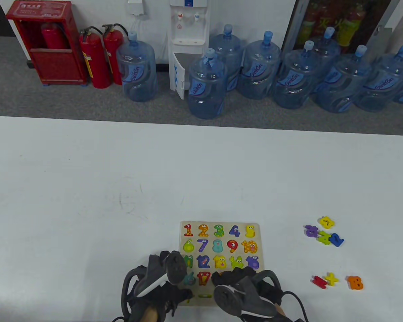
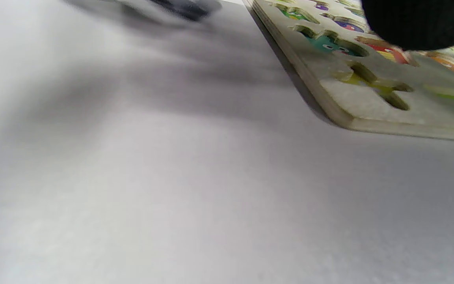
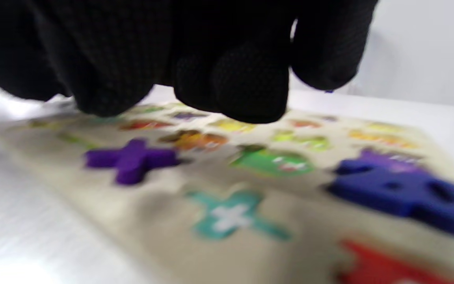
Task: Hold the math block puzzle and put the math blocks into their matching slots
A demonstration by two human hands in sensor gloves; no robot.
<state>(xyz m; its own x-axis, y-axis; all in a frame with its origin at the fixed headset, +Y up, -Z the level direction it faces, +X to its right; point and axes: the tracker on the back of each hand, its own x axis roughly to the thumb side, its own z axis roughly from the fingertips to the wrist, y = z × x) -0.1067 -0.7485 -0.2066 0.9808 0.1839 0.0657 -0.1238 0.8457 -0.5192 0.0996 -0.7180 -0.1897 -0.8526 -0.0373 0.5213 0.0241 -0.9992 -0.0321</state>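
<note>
The wooden puzzle board lies flat near the table's front edge, with most number blocks seated. My left hand rests on its near-left corner; one gloved fingertip sits over the board beside an empty plus-shaped slot. My right hand hovers over the board's near-right part. In the right wrist view its fingers are bunched just above a purple cross block lying on the board, and they hold nothing visible. A teal cross slot is empty.
Loose blocks lie to the right of the board: yellow, purple, green and blue in a cluster, then red, a yellow cross and orange nearer the front.
</note>
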